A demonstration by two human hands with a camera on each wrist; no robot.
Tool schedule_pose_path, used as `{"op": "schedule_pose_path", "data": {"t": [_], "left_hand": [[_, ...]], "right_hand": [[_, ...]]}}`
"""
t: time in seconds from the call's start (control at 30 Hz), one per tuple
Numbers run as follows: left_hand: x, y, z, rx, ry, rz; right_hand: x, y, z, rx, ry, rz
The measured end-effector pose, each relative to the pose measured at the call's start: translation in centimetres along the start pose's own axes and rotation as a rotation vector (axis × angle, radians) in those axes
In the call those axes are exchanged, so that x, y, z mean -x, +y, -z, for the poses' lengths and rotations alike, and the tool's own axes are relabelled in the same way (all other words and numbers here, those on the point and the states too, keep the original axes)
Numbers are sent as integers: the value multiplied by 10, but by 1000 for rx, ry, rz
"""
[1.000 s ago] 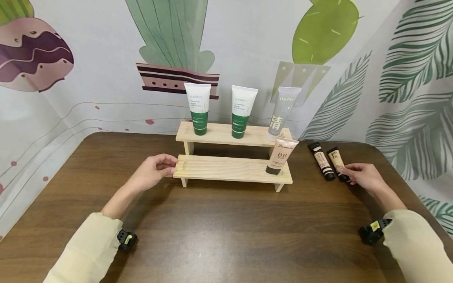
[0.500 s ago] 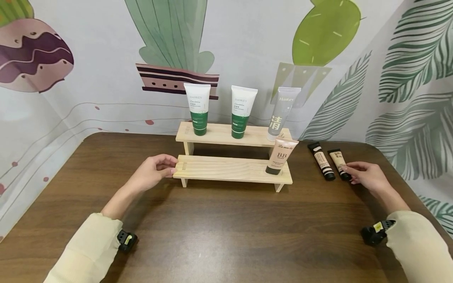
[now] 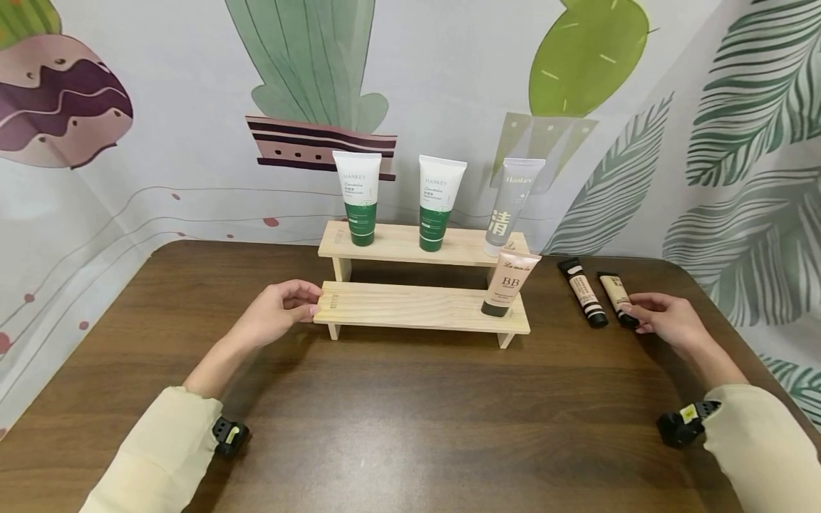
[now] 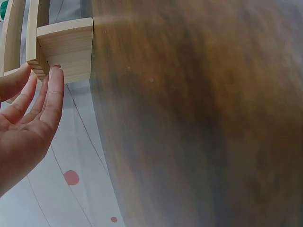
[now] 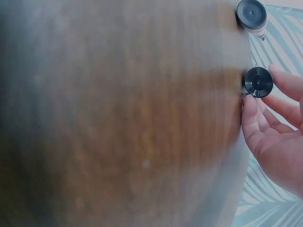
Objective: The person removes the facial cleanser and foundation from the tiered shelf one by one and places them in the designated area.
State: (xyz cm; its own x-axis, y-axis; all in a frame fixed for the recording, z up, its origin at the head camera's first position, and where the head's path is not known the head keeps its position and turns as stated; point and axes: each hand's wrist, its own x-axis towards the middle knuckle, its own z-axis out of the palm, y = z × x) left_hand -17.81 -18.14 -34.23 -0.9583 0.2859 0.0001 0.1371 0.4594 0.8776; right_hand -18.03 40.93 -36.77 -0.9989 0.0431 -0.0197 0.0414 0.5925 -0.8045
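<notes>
My left hand [image 3: 279,311] pinches the left end of the lower board of a two-tier wooden display shelf [image 3: 398,306]. In the left wrist view, thumb and fingers [image 4: 55,90] lie on either side of the board's end. Over on the right, my right hand [image 3: 663,320] holds a small beige cosmetic tube [image 3: 614,291] by its black-capped end as it lies on the table. The right wrist view shows the tube's round black cap [image 5: 259,82] between the fingers. Just left of it lies a longer black-and-pink tube [image 3: 581,291], untouched.
Two white-and-green tubes [image 3: 360,196] [image 3: 441,203] and a grey tube [image 3: 511,203] stand on the upper tier. A pink BB cream tube [image 3: 509,281] stands at the lower tier's right end. Behind the brown table [image 3: 417,427] hangs a patterned cloth [image 3: 449,71].
My right hand has shifted the small beige tube slightly right, and its far end now sits a little farther from the neighbouring tube. My left hand stays in place on the shelf.
</notes>
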Motion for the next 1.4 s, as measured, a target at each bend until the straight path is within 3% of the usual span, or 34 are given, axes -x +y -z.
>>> {"op": "schedule_pose_path", "data": {"t": [0.37, 0.87, 1.4], "left_hand": [[1, 1, 0, 4, -1, 5], [1, 0, 0, -3, 6, 5], [0, -2, 0, 2, 6, -17]], "right_hand": [[-1, -4, -7, -4, -3, 36], [4, -7, -2, 29, -18, 12], [22, -33, 10, 144, -10, 124]]}}
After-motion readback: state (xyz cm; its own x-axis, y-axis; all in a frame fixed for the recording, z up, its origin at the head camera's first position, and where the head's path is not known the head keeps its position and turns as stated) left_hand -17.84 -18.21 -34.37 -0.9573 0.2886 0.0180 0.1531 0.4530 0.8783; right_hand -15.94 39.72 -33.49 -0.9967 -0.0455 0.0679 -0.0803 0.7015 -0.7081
